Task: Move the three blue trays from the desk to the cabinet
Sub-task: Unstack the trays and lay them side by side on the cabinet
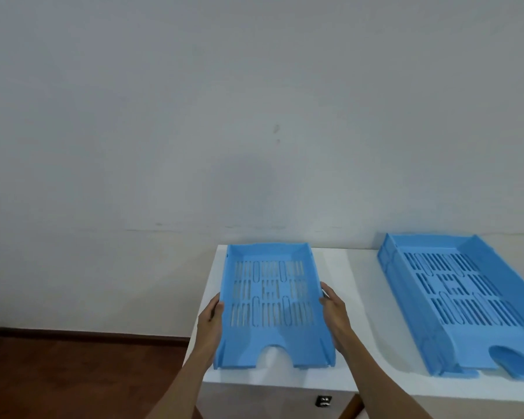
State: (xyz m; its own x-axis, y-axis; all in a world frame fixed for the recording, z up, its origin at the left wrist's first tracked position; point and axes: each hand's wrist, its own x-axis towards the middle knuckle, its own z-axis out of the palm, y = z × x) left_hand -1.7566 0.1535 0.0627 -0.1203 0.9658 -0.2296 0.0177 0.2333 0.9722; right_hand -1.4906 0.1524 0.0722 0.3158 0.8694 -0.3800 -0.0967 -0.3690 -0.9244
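Note:
A light blue slotted tray is over a white cabinet top, its notched end toward me. My left hand grips its left wall and my right hand grips its right wall. Whether the tray rests on the top or hangs just above it I cannot tell. To the right, more blue trays lie nested in a stack on an adjoining white desk surface; their number is unclear.
A plain white wall rises behind both surfaces. Dark red-brown floor with a dark baseboard lies at lower left. A small black lock or handle shows on the cabinet front below the tray.

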